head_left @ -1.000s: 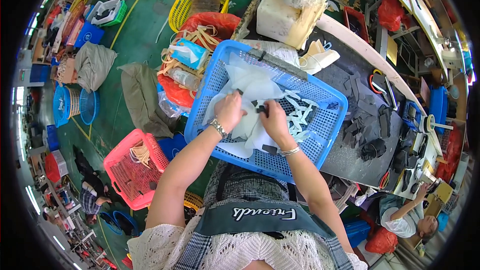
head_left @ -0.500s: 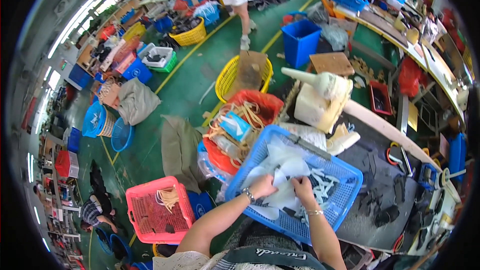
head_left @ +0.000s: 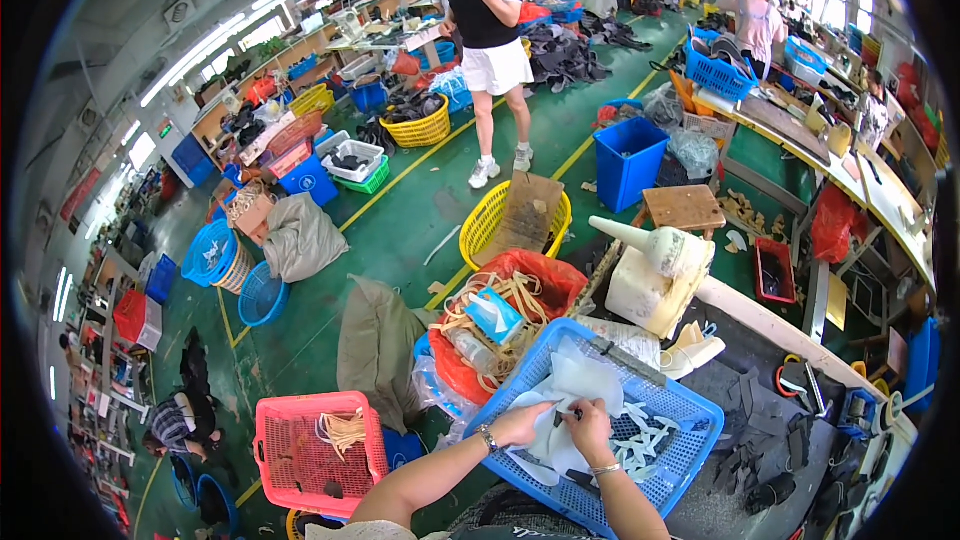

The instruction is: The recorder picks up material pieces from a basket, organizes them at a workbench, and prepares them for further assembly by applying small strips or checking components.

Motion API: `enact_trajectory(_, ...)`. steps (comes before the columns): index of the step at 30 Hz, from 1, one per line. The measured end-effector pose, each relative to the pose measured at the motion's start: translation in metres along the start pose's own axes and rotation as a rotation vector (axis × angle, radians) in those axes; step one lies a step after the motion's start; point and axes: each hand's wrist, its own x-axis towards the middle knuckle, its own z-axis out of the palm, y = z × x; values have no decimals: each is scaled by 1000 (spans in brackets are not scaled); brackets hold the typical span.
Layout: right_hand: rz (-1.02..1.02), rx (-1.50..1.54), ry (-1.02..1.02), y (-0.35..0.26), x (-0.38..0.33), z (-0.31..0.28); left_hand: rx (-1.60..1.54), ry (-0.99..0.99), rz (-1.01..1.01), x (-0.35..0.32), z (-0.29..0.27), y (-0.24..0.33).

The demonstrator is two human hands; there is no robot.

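Note:
A blue plastic basket stands in front of me, holding thin white sheet pieces on its left side and several narrow pale strips on its right. My left hand is closed on the edge of a white sheet piece, fingers pointing right. Close beside it, my right hand is curled in a pinch over the same pieces. A small dark bit shows at its fingertips, too small to name. Both hands are inside the basket, almost touching each other.
A red bag of beige straps lies beyond the basket; a pink crate is at the left. Behind stands a yellow basket with cardboard. Dark scraps cover the bench at right. A person in white shorts stands on the green floor.
The view has tilted up, showing more of the room and the standing person. My right hand has moved left, closer to my left hand, over the white pieces.

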Motion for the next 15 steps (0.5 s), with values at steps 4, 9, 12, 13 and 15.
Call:
enact_trajectory(4,-113,39,-21,-15,3,-9,-57,-157,-98,11,-2,-10)
enact_trajectory(9,-310,84,-182,5,10,-13,46,-182,55,8,-6,3)
enact_trajectory(12,-103,107,-390,-4,4,-33,-41,144,152,-5,13,-7)
enact_trajectory(13,-88,179,-291,0,-2,-33,-42,146,151,-7,13,-7)
enact_trajectory(15,-25,253,-193,7,-9,-36,-25,96,112,-13,12,-8)
